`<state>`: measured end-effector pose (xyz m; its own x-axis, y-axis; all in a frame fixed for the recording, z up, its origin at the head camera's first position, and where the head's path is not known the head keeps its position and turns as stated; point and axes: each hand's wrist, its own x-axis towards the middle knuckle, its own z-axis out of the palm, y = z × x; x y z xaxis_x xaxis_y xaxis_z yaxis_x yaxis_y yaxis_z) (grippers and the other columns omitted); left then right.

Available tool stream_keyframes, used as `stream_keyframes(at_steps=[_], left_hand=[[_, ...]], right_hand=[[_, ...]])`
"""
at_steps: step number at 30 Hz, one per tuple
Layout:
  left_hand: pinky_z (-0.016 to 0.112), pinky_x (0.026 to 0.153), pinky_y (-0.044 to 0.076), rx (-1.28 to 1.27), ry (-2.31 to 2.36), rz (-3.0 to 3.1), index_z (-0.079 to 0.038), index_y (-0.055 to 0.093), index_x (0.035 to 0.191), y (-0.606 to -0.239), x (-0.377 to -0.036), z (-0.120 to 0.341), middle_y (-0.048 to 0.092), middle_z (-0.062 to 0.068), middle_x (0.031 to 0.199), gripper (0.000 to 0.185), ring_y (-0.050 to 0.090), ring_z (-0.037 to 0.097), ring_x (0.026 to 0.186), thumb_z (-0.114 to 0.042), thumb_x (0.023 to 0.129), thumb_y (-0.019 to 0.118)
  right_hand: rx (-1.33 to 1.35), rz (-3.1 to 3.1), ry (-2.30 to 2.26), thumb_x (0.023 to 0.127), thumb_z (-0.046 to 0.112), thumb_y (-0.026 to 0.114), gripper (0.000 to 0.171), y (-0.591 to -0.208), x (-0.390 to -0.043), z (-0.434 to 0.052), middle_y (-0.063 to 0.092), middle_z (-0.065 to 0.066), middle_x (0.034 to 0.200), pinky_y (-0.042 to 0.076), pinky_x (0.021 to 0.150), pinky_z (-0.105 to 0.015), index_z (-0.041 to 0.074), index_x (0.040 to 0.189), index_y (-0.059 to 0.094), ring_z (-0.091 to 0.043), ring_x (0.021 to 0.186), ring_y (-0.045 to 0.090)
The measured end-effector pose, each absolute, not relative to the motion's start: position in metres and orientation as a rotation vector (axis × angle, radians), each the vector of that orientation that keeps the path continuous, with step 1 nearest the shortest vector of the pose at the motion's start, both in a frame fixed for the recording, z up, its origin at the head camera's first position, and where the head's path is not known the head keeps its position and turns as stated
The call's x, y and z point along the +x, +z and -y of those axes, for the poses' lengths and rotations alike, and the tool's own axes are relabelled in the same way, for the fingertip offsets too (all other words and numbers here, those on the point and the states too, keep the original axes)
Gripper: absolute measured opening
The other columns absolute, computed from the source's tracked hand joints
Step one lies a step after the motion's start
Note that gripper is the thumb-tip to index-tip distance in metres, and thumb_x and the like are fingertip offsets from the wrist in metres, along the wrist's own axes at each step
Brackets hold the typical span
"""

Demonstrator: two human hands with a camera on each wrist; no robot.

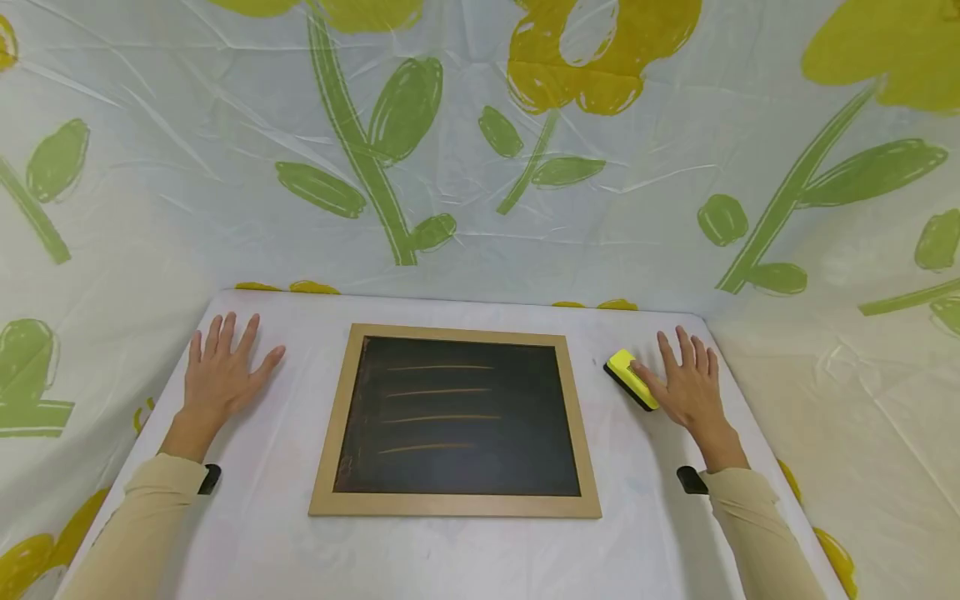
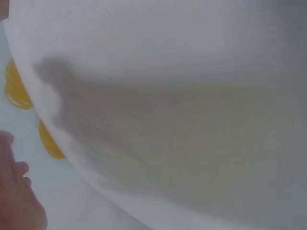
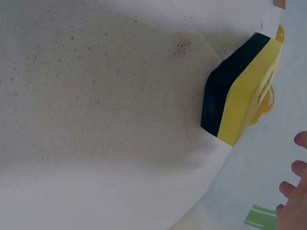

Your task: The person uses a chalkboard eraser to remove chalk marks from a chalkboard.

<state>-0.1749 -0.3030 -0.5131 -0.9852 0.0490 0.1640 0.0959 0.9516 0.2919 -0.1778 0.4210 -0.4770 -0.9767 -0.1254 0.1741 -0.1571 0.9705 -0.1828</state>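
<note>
A small chalkboard (image 1: 517,425) in a light wooden frame lies in the middle of the white table. Several thin, pale orange lines run across its dark surface. To its right is a yellow board eraser (image 1: 628,377) with a black felt side, seen close up in the right wrist view as well (image 3: 244,91). My right hand (image 1: 690,387) is spread beside the eraser, its thumb overlapping the eraser's edge in the head view; whether they touch I cannot tell. On the left, my left hand (image 1: 221,375) has its fingers spread, holding nothing.
The white table (image 1: 450,558) carries small dark specks near the eraser. Behind it and at both sides hangs a white cloth (image 1: 450,192) printed with yellow flowers and green leaves. A dark band (image 1: 692,480) shows at the right wrist.
</note>
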Motion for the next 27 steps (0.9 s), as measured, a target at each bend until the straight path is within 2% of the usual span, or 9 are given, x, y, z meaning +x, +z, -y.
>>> stream_keyframes(at_steps=[3,6,8,10,14,18,27], left_hand=[[0.069,0.115,0.014,-0.119,-0.456,2.854,0.003,0.038,0.153,-0.514,-0.175,0.301,0.032,0.039,0.152,0.071,0.025,0.057,0.142,-0.048,0.105,0.048],[0.07,0.101,0.035,-0.129,-0.476,2.719,0.011,0.05,0.138,-0.514,-0.175,0.296,0.046,0.042,0.136,0.057,0.045,0.061,0.122,-0.032,0.102,0.059],[0.068,0.09,0.042,-0.129,-0.501,2.646,0.014,0.056,0.13,-0.514,-0.173,0.293,0.052,0.041,0.126,0.049,0.053,0.06,0.11,-0.023,0.099,0.063],[0.067,0.083,0.045,-0.117,-0.543,2.598,0.015,0.059,0.125,-0.514,-0.171,0.289,0.056,0.04,0.12,0.043,0.056,0.058,0.103,-0.018,0.098,0.065],[0.066,0.08,0.047,-0.102,-0.628,2.544,0.014,0.063,0.12,-0.516,-0.167,0.283,0.06,0.038,0.114,0.037,0.057,0.056,0.102,-0.014,0.097,0.067],[0.066,0.082,0.046,-0.074,-0.703,2.554,0.014,0.062,0.12,-0.516,-0.164,0.277,0.06,0.037,0.112,0.036,0.057,0.055,0.104,-0.016,0.1,0.064],[0.059,0.079,0.05,0.008,-0.857,2.63,0.012,0.062,0.124,-0.518,-0.161,0.26,0.063,0.031,0.108,0.041,0.064,0.045,0.093,-0.023,0.104,0.059]], right_hand=[[0.226,2.903,0.324,0.103,0.048,0.053,0.075,-0.477,-0.179,-0.42,0.026,-0.035,0.157,0.01,0.115,-0.069,-0.005,0.153,0.037,-0.058,0.14,0.022],[0.263,2.796,0.353,0.103,0.035,0.058,0.061,-0.478,-0.181,-0.42,0.039,-0.036,0.147,0.02,0.111,-0.069,-0.008,0.145,0.045,-0.058,0.133,0.033],[0.303,2.709,0.362,0.101,0.024,0.063,0.052,-0.478,-0.182,-0.419,0.047,-0.036,0.139,0.026,0.108,-0.069,-0.01,0.138,0.051,-0.058,0.128,0.041],[0.354,2.628,0.367,0.097,0.015,0.067,0.045,-0.478,-0.183,-0.418,0.054,-0.036,0.131,0.03,0.105,-0.069,-0.012,0.131,0.056,-0.057,0.123,0.046],[0.425,2.534,0.371,0.091,0.006,0.072,0.038,-0.476,-0.185,-0.418,0.061,-0.035,0.121,0.037,0.099,-0.069,-0.014,0.121,0.062,-0.055,0.114,0.053],[0.439,2.513,0.385,0.089,0.003,0.073,0.034,-0.474,-0.187,-0.419,0.062,-0.035,0.117,0.041,0.095,-0.069,-0.015,0.118,0.064,-0.055,0.109,0.056],[0.403,2.516,0.468,0.09,0.001,0.073,0.032,-0.478,-0.188,-0.423,0.062,-0.036,0.116,0.041,0.095,-0.067,-0.016,0.117,0.065,-0.055,0.109,0.056]])
